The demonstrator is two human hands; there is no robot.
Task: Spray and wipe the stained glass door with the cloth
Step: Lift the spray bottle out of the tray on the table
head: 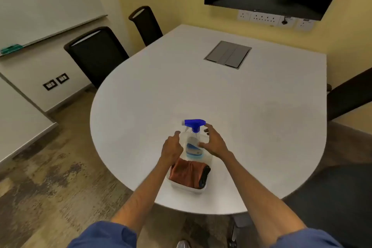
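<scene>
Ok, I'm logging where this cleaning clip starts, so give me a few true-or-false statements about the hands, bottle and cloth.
1. The clear spray bottle with a blue trigger head stands upright in a shallow white plastic tray. True.
2. The folded rust-brown cloth lies on the floor. False: it lies in the tray, nearer the person than the bottle.
3. The right hand has an open grip beside the bottle. True.
4. The left hand holds the cloth. False: it holds nothing.

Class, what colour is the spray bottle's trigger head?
Bright blue, on the clear spray bottle; the head view shows it.
</scene>
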